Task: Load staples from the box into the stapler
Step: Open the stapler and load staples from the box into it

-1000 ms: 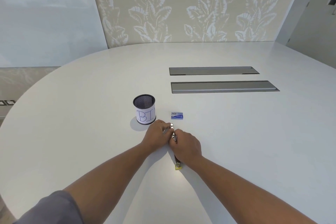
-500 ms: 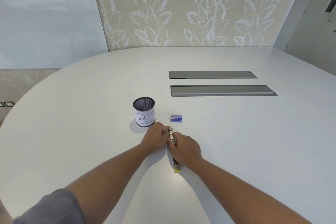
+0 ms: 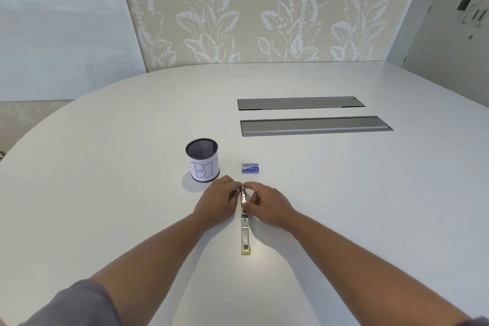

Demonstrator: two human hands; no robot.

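Note:
A metal stapler (image 3: pixel 244 230) lies opened out flat on the white table (image 3: pixel 344 206), pointing towards me, with a yellow tip at its near end. My left hand (image 3: pixel 215 204) grips its far end from the left. My right hand (image 3: pixel 267 206) pinches the same far end from the right, so that part is mostly hidden by fingers. The small blue staple box (image 3: pixel 250 168) lies closed on the table just beyond my hands, untouched.
A black mesh pen cup (image 3: pixel 202 160) with a paper label stands left of the staple box, close to my left hand. Two grey cable hatches (image 3: pixel 315 126) are set into the table farther back. A leaf-patterned wall stands behind the table.
My right hand has slid off the stapler's middle towards its far end, uncovering the long metal body and yellow tip. The left hand stays at the far end.

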